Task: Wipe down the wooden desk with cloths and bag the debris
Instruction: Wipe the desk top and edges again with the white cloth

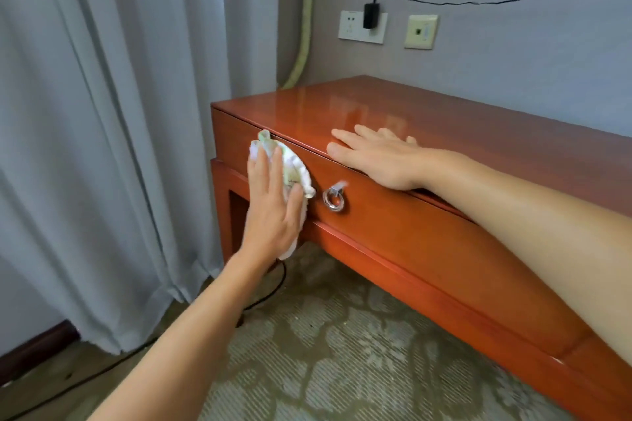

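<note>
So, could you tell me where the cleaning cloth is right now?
In the head view, the cloth is pressed flat against the desk's drawer front under the left hand, just left of the metal ring pull.

Grey curtain (102,113), wall socket (349,27) with black plug (369,15), beige wall plate (421,31), patterned carpet (342,352)

The glossy reddish-brown wooden desk (427,120) stands against the wall, its polished top catching pale reflections. Its front holds a closed drawer with a round silver ring pull (334,199) hanging from a small metal mount. A crumpled white cloth with faint green print (290,164) lies flat against the drawer front, just left of the ring pull, near the desk's left end.
</note>
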